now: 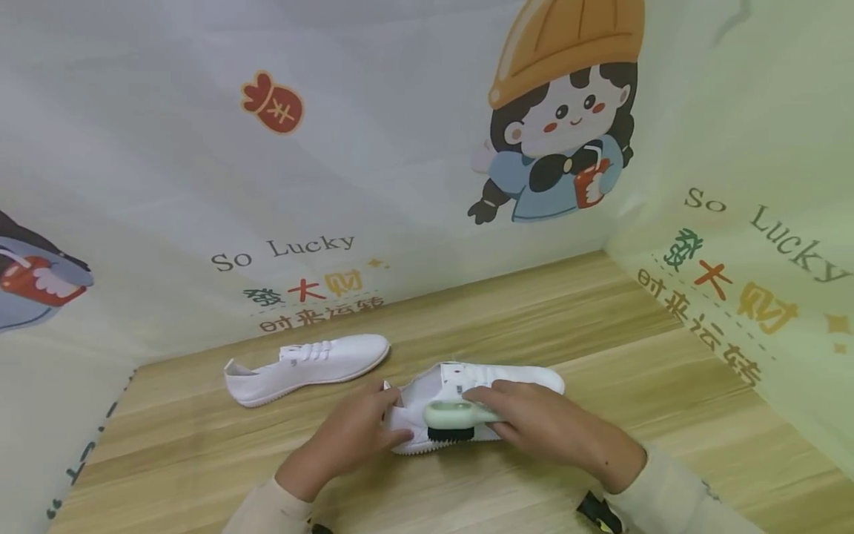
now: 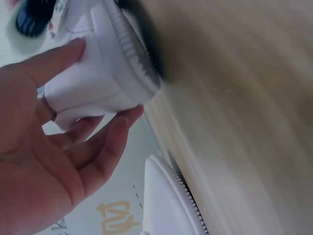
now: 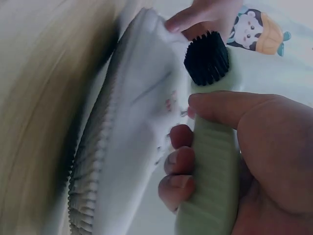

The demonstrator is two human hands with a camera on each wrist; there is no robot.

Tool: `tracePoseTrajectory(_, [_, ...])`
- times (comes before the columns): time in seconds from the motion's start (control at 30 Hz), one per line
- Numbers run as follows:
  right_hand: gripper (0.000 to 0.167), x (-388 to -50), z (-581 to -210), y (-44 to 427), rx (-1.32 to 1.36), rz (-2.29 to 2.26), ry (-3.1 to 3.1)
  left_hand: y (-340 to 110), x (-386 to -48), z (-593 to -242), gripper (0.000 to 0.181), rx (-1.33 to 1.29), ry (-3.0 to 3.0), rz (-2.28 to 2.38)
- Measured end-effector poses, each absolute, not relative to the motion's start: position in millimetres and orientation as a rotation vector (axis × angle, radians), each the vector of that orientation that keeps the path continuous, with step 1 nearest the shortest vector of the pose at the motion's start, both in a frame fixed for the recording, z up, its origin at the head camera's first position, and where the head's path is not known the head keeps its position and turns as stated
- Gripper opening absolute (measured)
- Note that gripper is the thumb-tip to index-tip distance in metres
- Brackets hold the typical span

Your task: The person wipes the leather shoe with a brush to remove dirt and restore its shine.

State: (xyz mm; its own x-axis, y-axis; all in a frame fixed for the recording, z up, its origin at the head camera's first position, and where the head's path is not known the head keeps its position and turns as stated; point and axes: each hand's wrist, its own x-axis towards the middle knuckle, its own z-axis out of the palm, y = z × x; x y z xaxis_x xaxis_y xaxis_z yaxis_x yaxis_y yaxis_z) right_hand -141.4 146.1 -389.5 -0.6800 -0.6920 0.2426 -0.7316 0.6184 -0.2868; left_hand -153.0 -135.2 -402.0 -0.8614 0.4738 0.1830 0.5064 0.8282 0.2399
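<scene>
A white lace-up shoe (image 1: 517, 377) is on the wooden table, its toe to the right. My left hand (image 1: 356, 429) grips its heel, thumb on the near side and fingers round the back, as the left wrist view shows at the heel (image 2: 93, 73). In my right hand (image 1: 537, 419) is a pale green scrub brush (image 1: 454, 414), the fingers wrapped round its ribbed handle (image 3: 210, 166). The black bristles (image 3: 208, 58) are beside the shoe's near side toward the heel; whether they touch it I cannot tell.
Behind and to the left, a second white shoe (image 1: 333, 360) rests on the wood-grain tabletop (image 1: 200, 452). Printed cloth walls (image 1: 414, 185) with cartoon figures and lettering close off the back and both sides. A dark strap piece (image 1: 599, 512) shows by the right sleeve.
</scene>
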Motion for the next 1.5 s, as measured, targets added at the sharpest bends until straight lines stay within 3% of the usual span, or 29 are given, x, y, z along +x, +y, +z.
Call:
tracePoseTrajectory(0.27, [0.025,-139.9,-388.9,143.7,1.241,0.500,-2.635,-129.5,-132.7,-404.2,0.028,-0.692,-2.843,-0.390])
tracePoseTrajectory(0.57, [0.046,-131.7,-385.4,136.2,1.161,0.444,-2.652,-146.4,-143.3,-389.9,0.015,-0.905,-2.984,-0.889])
tracePoseTrajectory(0.83, [0.045,-132.1,-388.5,131.9,1.137,0.476,-2.579,-164.1,-162.6,-388.6,0.013,-1.085,-3.095,-1.195])
tracePoseTrajectory(1.2, [0.047,-141.3,-384.9,139.5,0.992,0.485,-2.723,-171.6,-170.7,-389.8,0.016,-1.022,-3.155,-1.271])
tracePoseTrajectory(1.5, [0.046,-138.2,-391.4,131.6,1.023,0.464,-2.653,-153.4,-162.2,-397.3,0.060,-0.997,-3.117,-0.999])
